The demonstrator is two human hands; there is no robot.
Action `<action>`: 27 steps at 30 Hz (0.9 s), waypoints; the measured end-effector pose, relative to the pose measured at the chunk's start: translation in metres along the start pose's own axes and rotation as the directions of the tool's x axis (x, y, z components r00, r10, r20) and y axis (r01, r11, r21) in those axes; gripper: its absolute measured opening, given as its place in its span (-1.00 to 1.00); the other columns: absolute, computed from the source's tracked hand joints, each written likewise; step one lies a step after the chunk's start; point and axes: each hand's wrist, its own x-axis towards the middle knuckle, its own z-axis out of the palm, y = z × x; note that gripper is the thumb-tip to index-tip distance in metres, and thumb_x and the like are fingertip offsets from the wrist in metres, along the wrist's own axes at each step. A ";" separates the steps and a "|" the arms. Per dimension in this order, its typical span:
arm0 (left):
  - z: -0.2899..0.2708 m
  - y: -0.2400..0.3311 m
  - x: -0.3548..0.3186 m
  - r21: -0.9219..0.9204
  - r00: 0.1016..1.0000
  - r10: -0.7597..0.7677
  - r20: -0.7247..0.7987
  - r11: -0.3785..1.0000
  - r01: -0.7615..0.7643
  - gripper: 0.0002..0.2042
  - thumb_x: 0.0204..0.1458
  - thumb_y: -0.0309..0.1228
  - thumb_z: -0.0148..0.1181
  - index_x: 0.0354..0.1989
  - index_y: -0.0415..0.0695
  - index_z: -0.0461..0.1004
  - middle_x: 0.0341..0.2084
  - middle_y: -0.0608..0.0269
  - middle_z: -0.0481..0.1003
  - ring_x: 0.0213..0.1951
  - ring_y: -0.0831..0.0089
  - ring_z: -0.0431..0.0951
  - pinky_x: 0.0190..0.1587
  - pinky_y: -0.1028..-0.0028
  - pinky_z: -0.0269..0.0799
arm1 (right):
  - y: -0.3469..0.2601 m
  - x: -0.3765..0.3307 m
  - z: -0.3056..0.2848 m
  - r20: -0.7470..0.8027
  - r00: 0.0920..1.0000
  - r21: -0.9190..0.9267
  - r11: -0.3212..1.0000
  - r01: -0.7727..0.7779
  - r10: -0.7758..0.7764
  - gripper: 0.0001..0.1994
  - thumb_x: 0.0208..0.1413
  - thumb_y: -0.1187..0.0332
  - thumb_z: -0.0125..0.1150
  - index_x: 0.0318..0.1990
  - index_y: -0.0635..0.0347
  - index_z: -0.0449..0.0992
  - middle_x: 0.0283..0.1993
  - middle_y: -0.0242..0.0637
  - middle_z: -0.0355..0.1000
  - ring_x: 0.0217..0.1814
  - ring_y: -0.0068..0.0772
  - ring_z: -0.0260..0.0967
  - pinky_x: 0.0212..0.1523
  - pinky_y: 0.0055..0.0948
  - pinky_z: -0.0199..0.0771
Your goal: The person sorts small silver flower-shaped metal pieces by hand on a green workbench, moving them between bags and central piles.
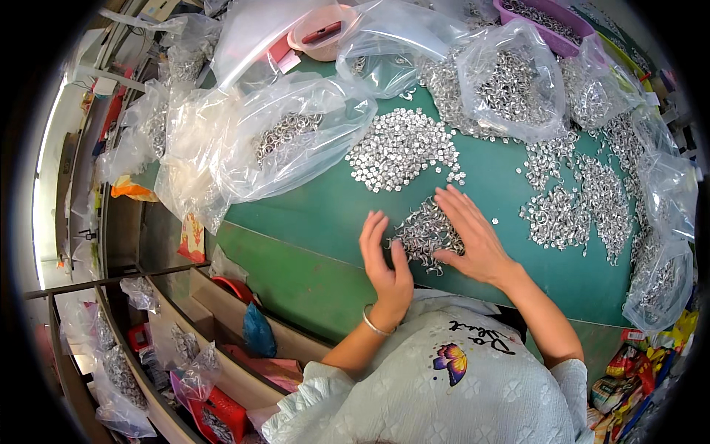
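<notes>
Metal pieces (427, 238) lie at frame centre between left hand (388, 281) and right hand (479, 243), fingers loosely spread with no visible grip, and one strong upward push could mix them into the studs (399, 150).

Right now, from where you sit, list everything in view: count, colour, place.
Near pile: 1, silver, between the hands
Far pile: 1, silver, beyond it
Right heaps: several, silver, right of table
Table: 1, green, under the piles
Bags: many, clear, mostly around the table
Bowl: 1, pink, top
Tub: 1, purple, top right
Drawers: several, brownish, lower left
Blue bag: 1, blue, in a drawer
Packets: several, multicoloured, lower right
Smaller clutter: uncountable, mixed, edges
Shirt: 1, pale, bottom
Bracelet: 1, silvery, left wrist
Left hand: 1, bare, pile's left
Right hand: 1, bare, pile's right
</notes>
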 end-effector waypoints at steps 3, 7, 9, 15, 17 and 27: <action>-0.016 0.002 -0.040 -0.333 0.999 -0.051 -0.017 0.942 0.042 -0.81 0.21 -0.48 -0.09 -0.21 -0.35 0.42 -0.19 0.04 0.44 -0.28 0.42 0.36 -0.19 0.45 0.29 | -0.002 0.003 -0.001 0.140 0.990 -0.112 0.993 0.026 -0.010 -0.33 0.00 0.18 0.34 0.27 0.13 0.27 0.38 -0.09 0.12 0.46 0.05 -0.02 0.41 0.00 0.01; -0.052 -0.026 -0.068 -0.185 0.355 -0.311 0.882 0.463 0.867 -0.65 0.25 -0.30 -0.13 -0.13 -0.39 0.43 -0.18 -0.06 0.46 -0.21 0.26 0.45 -0.12 0.42 0.35 | -0.008 -0.018 -0.002 0.152 0.988 -0.144 0.989 -0.016 0.038 -0.43 0.00 0.21 0.34 0.19 0.14 0.37 0.35 -0.06 0.14 0.45 0.05 0.00 0.40 0.01 0.03; -0.043 -0.027 -0.065 0.069 -0.050 -0.343 0.938 0.042 0.997 -0.56 0.25 -0.22 -0.15 0.01 -0.42 0.37 -0.05 -0.18 0.43 -0.07 0.14 0.46 0.02 0.34 0.36 | -0.011 -0.030 -0.002 0.129 0.989 -0.123 0.991 -0.053 0.069 -0.46 0.00 0.25 0.34 0.16 0.17 0.39 0.34 -0.04 0.15 0.44 0.06 0.01 0.39 0.02 0.04; 0.009 -0.052 -0.059 0.074 -0.001 0.152 0.988 -0.478 0.875 -0.25 0.20 0.17 -0.24 0.30 -0.29 0.16 0.26 -0.16 0.23 0.24 -0.07 0.31 0.30 0.07 0.18 | -0.022 -0.059 0.001 0.080 0.989 -0.083 0.989 -0.121 0.128 -0.50 -0.03 0.34 0.31 0.10 0.28 0.40 0.30 0.01 0.17 0.43 0.11 0.02 0.38 0.06 0.05; 0.015 -0.052 -0.062 0.090 0.072 0.244 0.967 -0.594 0.799 -0.25 0.17 0.22 -0.26 0.32 -0.16 0.17 0.29 -0.08 0.20 0.24 -0.06 0.30 0.30 -0.02 0.13 | -0.029 -0.065 0.003 0.079 0.988 -0.074 0.989 -0.126 0.132 -0.50 -0.03 0.33 0.32 0.10 0.28 0.41 0.30 0.02 0.17 0.43 0.11 0.02 0.38 0.07 0.05; 0.014 -0.058 -0.072 0.107 0.053 0.155 0.987 -0.855 0.508 -0.42 0.27 0.09 -0.29 0.20 -0.13 0.30 0.18 -0.02 0.30 0.23 0.00 0.28 0.28 -0.09 0.13 | -0.045 -0.091 0.010 0.204 0.979 0.067 0.998 -0.009 -0.004 -0.66 -0.01 0.39 0.30 -0.05 0.30 0.49 0.21 -0.03 0.28 0.37 0.09 0.15 0.33 0.03 0.18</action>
